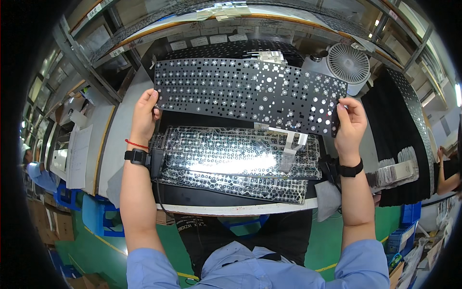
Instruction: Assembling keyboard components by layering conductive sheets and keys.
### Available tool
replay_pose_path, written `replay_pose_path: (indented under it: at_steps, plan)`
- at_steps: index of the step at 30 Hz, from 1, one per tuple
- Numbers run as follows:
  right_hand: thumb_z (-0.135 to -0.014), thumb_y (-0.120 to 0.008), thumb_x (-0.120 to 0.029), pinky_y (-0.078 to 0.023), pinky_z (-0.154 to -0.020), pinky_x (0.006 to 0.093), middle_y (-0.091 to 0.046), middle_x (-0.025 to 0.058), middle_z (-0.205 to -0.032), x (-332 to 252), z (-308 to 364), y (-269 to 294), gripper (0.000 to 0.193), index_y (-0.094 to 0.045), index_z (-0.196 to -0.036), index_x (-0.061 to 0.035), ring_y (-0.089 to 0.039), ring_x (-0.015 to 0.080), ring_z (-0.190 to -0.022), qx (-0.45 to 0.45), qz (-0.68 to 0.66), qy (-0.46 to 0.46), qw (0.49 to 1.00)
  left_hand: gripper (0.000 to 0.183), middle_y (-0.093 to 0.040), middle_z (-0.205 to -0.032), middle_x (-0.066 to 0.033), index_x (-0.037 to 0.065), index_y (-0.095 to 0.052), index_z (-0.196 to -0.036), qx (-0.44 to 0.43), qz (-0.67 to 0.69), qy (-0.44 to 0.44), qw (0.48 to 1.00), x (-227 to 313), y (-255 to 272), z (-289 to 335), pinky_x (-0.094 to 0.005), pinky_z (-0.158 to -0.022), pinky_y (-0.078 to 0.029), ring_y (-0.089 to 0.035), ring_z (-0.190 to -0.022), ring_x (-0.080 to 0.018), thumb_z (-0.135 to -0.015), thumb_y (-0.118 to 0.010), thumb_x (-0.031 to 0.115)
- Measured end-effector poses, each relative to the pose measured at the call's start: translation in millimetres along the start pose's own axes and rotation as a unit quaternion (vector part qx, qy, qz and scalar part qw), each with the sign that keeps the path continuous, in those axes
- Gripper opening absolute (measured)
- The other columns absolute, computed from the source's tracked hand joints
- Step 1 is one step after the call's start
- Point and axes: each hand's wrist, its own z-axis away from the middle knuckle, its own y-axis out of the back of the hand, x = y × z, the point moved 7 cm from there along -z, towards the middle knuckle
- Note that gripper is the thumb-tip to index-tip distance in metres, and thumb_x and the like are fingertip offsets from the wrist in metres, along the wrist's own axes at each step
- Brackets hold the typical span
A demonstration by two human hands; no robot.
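A long black keyboard sheet point(216, 90), dotted with small holes and pale round spots, is held up above the bench. At its left end, my left hand point(145, 113) pinches the edge between thumb and fingers. My right hand point(351, 123) grips the opposite end the same way. Below the sheet lie several clear keyboard membranes point(202, 149) with printed traces, stacked and shining under the light. A whitish strip point(293, 139) shows just under the sheet's lower edge; whether it is attached to the sheet I cannot tell.
A white fan point(348, 63) stands at the back right. More black sheets point(399, 111) are piled on the right, beside a bundle of pale slips point(397, 171). A metal shelf point(231, 21) crosses the back. Blue stools point(98, 214) stand at lower left; other people are at both sides.
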Motion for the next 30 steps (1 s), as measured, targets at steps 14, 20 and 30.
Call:
replay_pose_path:
  at_steps: [14,20,30]
  plan:
    - [-0.100,-0.053,-0.022,-0.043,-0.059,0.0193,-0.064,0.0053,-0.098,28.1,-0.7,-6.5,0.023,-0.057,-0.112,-0.0031,-0.057,0.0065,-0.069,-0.058,0.051,-0.199,0.977,0.046,-0.059,-0.125,-0.0113,0.004,-0.042,-0.139,0.098,0.087,-0.002,0.991,-5.5,32.6,-6.3,-0.0225,-0.077,-0.047,-0.060,-0.095,-0.0150,-0.100,-0.053,0.027]
    - [-0.099,-0.054,-0.026,-0.044,-0.091,0.0280,-0.056,0.0082,-0.129,46.8,12.3,-30.9,0.040,-0.050,-0.134,-0.0053,-0.053,0.0151,-0.113,-0.177,0.115,-0.240,0.948,0.049,-0.056,-0.127,-0.0110,0.004,-0.042,-0.139,0.100,0.024,0.049,0.994,-17.5,29.2,-6.0,-0.0270,-0.082,-0.047,-0.058,-0.102,-0.0151,-0.099,-0.054,0.030]
    - [-0.093,-0.062,-0.010,-0.042,-0.097,0.0282,-0.059,0.0069,-0.120,41.5,12.5,-43.2,0.041,-0.053,-0.132,-0.0005,-0.054,0.0140,-0.110,-0.211,0.002,-0.206,0.956,0.034,-0.059,-0.088,0.0055,0.004,-0.058,-0.123,0.046,-0.142,0.099,0.984,-28.7,27.5,-7.8,-0.0174,-0.059,-0.037,-0.046,-0.070,-0.0029,-0.093,-0.064,0.021]
